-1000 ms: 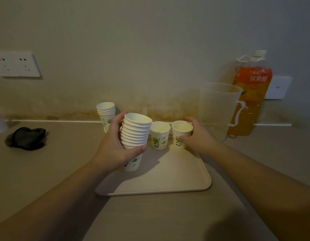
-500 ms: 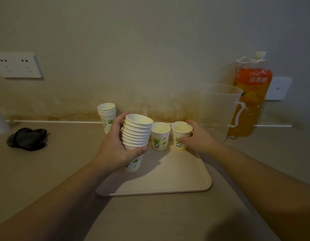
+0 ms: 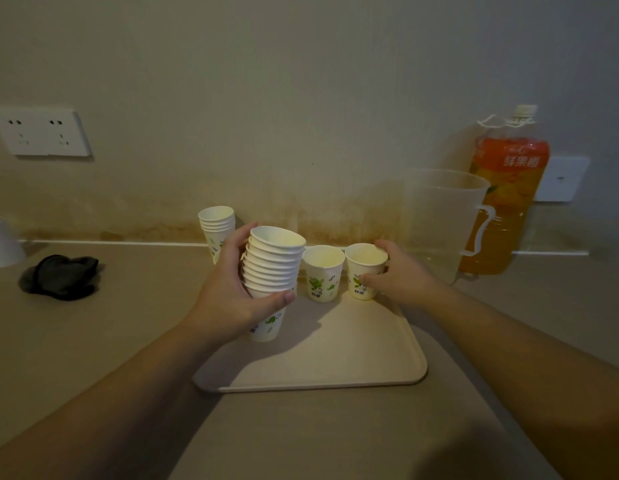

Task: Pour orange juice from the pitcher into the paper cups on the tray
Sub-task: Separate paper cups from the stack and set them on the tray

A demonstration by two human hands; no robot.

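My left hand (image 3: 228, 299) grips a stack of several nested white paper cups (image 3: 271, 268) tilted over the left part of the beige tray (image 3: 336, 362). My right hand (image 3: 398, 275) holds a single paper cup (image 3: 363, 268) standing at the tray's far right corner. A second single cup (image 3: 322, 271) stands just left of it on the tray. The clear plastic pitcher (image 3: 439, 223) stands behind my right hand, off the tray, with only a little liquid at its bottom. Behind the pitcher is an orange juice bottle (image 3: 505, 195).
Another short stack of paper cups (image 3: 216, 226) stands by the wall behind my left hand. A black cloth (image 3: 60, 277) lies on the counter at left, near a white object (image 3: 1, 242) at the edge. Wall sockets (image 3: 41, 131) are mounted upper left.
Hardly anything has moved. My right hand keeps hold of the single cup at the tray's far corner, and my left hand keeps the stack in the same place.
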